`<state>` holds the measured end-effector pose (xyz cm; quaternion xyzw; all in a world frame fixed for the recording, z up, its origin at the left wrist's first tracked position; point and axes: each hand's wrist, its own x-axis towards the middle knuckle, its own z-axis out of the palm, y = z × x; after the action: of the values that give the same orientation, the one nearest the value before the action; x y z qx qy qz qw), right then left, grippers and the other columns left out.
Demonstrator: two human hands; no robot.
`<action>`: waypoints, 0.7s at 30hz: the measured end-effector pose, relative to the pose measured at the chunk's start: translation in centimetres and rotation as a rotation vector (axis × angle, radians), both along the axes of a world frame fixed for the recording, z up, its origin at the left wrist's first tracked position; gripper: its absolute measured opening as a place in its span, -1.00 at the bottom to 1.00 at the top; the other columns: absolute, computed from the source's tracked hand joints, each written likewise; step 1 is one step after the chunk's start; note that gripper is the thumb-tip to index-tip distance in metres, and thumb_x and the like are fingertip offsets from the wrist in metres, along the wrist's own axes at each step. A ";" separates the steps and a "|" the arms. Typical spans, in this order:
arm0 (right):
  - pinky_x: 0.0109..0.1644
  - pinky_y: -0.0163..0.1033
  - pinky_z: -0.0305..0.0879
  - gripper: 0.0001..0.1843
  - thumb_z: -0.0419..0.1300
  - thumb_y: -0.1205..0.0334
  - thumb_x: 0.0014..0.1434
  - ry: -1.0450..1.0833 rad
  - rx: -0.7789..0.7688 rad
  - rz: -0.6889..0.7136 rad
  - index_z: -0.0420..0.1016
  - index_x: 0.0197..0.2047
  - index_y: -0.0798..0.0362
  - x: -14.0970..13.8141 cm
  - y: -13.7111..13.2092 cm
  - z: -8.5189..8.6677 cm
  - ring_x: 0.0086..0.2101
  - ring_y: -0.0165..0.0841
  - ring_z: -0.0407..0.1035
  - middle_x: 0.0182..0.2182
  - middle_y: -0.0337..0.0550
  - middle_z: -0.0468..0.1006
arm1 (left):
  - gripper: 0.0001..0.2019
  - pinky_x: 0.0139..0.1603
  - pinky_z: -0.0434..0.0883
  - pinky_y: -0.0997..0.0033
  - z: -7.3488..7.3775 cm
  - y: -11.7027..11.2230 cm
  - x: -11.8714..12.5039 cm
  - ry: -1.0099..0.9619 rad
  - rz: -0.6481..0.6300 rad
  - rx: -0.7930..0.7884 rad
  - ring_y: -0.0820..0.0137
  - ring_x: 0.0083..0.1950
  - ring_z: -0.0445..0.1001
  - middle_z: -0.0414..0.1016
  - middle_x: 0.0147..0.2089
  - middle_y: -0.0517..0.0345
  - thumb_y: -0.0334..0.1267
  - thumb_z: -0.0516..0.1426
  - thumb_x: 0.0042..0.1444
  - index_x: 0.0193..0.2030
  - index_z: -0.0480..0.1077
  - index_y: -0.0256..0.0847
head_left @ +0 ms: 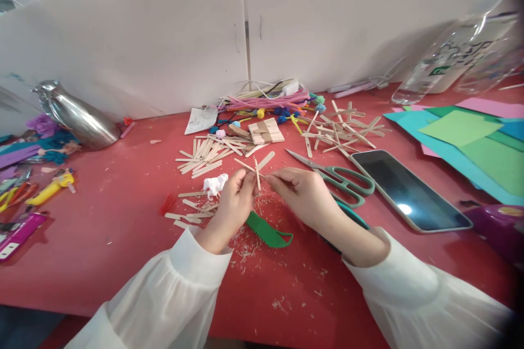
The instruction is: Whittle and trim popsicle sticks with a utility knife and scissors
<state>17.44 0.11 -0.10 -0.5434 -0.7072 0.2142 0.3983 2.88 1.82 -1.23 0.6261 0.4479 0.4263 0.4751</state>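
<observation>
Over the middle of the red table, my left hand [237,202] pinches a few wooden craft sticks [257,174] that cross each other. My right hand [301,193] has its fingertips closed on the right end of one of these sticks. Below the hands lies a green comb-like piece [270,232] with a toothed edge, among scattered wood shavings. Loose craft sticks [204,152] are spread just beyond, and a crumpled white tissue [215,185] sits left of my left hand. Scissors with green handles [347,182] lie beyond my right wrist.
A phone [409,191] and coloured paper [466,136] lie on the right, near a clear bottle [434,60]. More sticks [347,125] and pink pipe cleaners [266,101] are piled by the white partition [164,38]. A metal jug [77,114] and yellow glue gun [51,188] are left.
</observation>
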 end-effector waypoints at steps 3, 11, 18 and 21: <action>-0.44 -0.29 0.19 -0.75 0.06 0.18 0.12 0.038 -0.038 -0.007 0.45 -0.49 0.09 0.3 0.1 0.3 -0.55 -0.42 0.28 -0.59 -0.22 0.44 | -0.70 -0.62 0.13 0.57 0.3 0.1 -0.2 0.033 -0.016 -0.008 0.58 -0.66 0.13 0.10 -0.64 0.35 -0.10 -0.06 0.18 -0.51 0.16 -0.20; -0.59 -0.36 0.00 -0.75 0.24 0.06 -0.06 0.620 -0.320 0.048 0.42 -0.46 0.09 1.3 0.9 0.6 -0.65 -0.55 0.10 -0.65 -0.36 0.33 | -0.75 -0.57 0.17 0.56 1.1 0.3 -0.2 -0.003 -0.151 -0.118 0.57 -0.60 0.16 0.20 -0.56 0.28 -0.11 0.03 0.09 -0.48 0.22 -0.23; -0.42 -0.33 0.18 -0.83 0.24 0.16 -0.08 0.765 -0.395 0.139 0.42 -0.47 0.09 0.5 0.3 1.0 -0.56 -0.51 0.23 -0.57 -0.32 0.41 | -0.87 -0.53 0.16 0.53 1.2 0.4 -0.7 0.036 -0.161 -0.032 0.54 -0.56 0.14 0.14 -0.57 0.31 -0.23 0.06 0.06 -0.45 0.23 -0.21; -0.41 -0.34 0.19 -0.86 0.24 0.21 -0.09 0.802 -0.406 0.143 0.43 -0.43 0.09 0.5 0.1 1.2 -0.52 -0.51 0.27 -0.53 -0.29 0.44 | -0.86 -0.53 0.17 0.52 1.3 0.4 -0.8 0.108 -0.164 -0.032 0.54 -0.56 0.17 0.15 -0.57 0.29 -0.29 -0.01 0.08 -0.48 0.23 -0.22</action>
<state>17.94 0.25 1.07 -0.4342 -0.4765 0.5691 0.5104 2.11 2.23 0.11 0.6749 0.4268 0.3443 0.4937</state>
